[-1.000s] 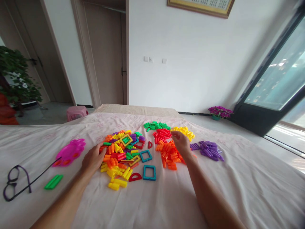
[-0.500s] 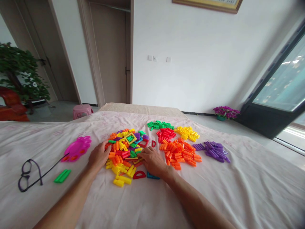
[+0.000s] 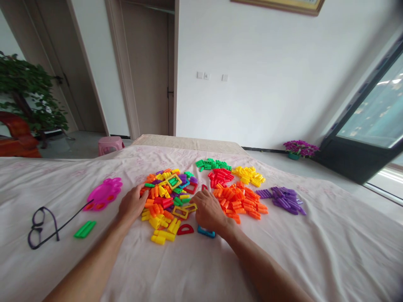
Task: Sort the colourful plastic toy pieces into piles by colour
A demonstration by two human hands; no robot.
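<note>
A heap of mixed plastic building blocks (image 3: 163,192) lies in front of me on the cloth. My left hand (image 3: 132,202) rests against its left edge, thumb and fingers apart, next to orange blocks (image 3: 154,209). At the heap's right side my right hand (image 3: 208,209) is curled, its fingertips on a yellow rectangular frame piece (image 3: 190,208). Another yellow frame piece (image 3: 180,213) lies beside that one. A red D-shaped piece (image 3: 185,229) and a blue frame piece (image 3: 206,232), partly under my right wrist, lie nearer to me. Yellow blocks (image 3: 164,235) spill from the front.
Sorted piles lie to the right: orange (image 3: 241,200), red (image 3: 220,177), green (image 3: 213,164), yellow (image 3: 249,175) and purple (image 3: 286,200). On the left are glasses (image 3: 42,228), a magenta paw-shaped tray (image 3: 105,193) and green blocks (image 3: 85,229). A pink stool (image 3: 111,145) stands beyond the cloth.
My right hand has shifted slightly to the right, and the two yellow frame pieces now show more fully beside its fingers. The left hand stays at the heap's edge.
</note>
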